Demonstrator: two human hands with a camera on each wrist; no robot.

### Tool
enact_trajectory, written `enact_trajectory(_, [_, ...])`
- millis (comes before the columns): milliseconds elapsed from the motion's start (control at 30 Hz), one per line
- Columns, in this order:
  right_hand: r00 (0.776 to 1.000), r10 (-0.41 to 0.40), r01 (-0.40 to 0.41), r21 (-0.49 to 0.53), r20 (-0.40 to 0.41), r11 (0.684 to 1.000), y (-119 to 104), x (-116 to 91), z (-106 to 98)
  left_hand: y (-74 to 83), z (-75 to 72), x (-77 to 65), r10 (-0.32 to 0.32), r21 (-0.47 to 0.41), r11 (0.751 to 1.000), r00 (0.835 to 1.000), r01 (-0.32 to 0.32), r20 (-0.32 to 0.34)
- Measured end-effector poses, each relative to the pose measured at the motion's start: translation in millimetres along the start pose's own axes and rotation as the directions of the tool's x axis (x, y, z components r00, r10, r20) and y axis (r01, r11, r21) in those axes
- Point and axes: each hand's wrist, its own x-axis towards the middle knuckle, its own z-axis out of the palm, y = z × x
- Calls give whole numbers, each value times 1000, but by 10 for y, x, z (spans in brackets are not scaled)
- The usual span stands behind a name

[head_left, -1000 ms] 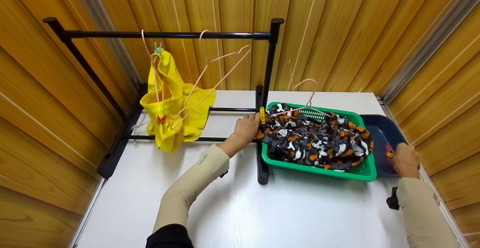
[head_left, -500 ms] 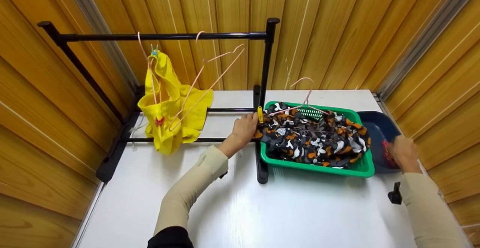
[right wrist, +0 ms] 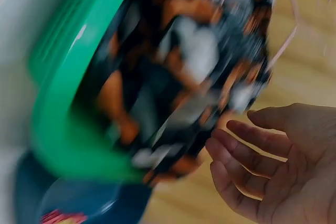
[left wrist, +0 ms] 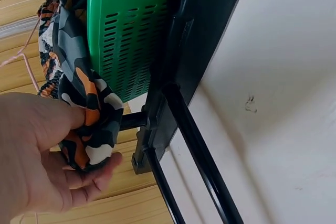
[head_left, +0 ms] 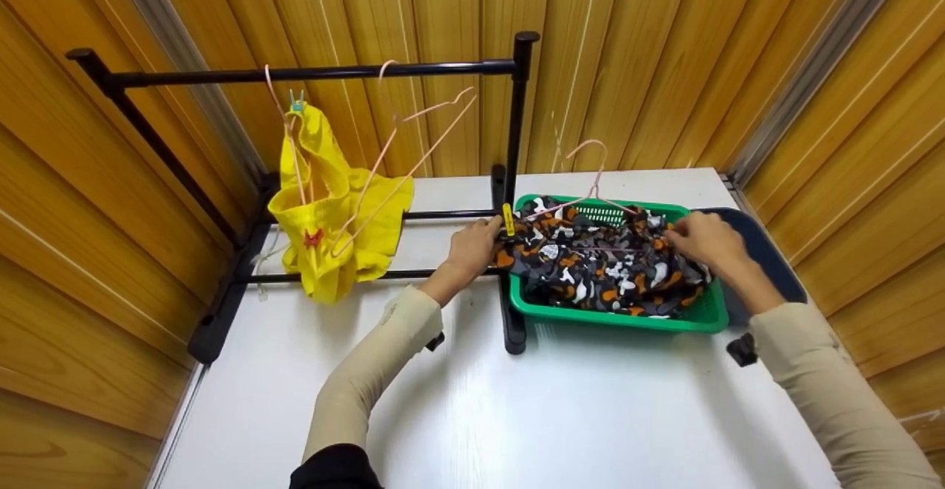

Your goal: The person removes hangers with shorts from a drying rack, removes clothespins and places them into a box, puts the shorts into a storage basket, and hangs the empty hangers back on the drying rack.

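Observation:
A camouflage-print garment (head_left: 602,271) in black, grey, orange and white lies bunched over the green basket (head_left: 620,319). A pink hanger (head_left: 596,175) stands up from its far edge. My left hand (head_left: 472,247) grips the garment's left end, beside a yellow clothespin (head_left: 508,220). In the left wrist view, the thumb and fingers of that hand pinch the folded cloth (left wrist: 86,114). At the garment's right end is my right hand (head_left: 710,241). Its fingers (right wrist: 244,174) look loosely bent at the cloth's edge, with nothing seen between them; blur hides whether they touch.
A black rack (head_left: 317,73) stands left, bearing a yellow garment (head_left: 317,216) with clothespins and another pink hanger (head_left: 399,116). Behind the basket's right end sits a navy bin (head_left: 768,252); red clothespins (right wrist: 63,217) lie in it. Wood-look walls (head_left: 856,142) enclose the white table (head_left: 576,408).
My right hand has left the red clothespins in the navy bin and moved left and away from me to the garment's right end. My left hand keeps its grip.

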Motion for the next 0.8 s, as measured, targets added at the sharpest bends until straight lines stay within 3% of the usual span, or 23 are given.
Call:
enact_trajectory(100, [995,-93,93,8,-19,996,-355,50,94,-83,0,-13,32,-122,992,999,-36,-39])
enact_trajectory(200, [983,-186,185,77,1,980,-656,93,180,-190,5,-44,98,-216,970,992,-113,-82])
enact_trajectory(367, [945,-327,316,217,18,924,-1073,184,303,-377,-4,-103,235,-354,889,953,-291,-193])
enact_trajectory(467, [925,-378,376,229,-36,898,-1314,256,397,-428,-24,-127,261,-390,865,947,-316,-187])
enact_trajectory(533, [912,-402,409,242,-82,880,-1468,310,479,-435,-28,-138,260,-379,874,951,-305,-167])
enact_trajectory(667, [863,-468,505,268,-191,821,-1707,433,682,-410,-39,-163,252,-313,910,962,-273,-109])
enact_trajectory(733, [843,-488,535,256,-227,805,-1776,485,779,-378,-48,-169,242,-249,935,968,-251,-69])
enact_trajectory(800, [841,-487,537,250,-237,806,-1817,525,859,-334,-55,-168,225,-166,960,974,-225,-19])
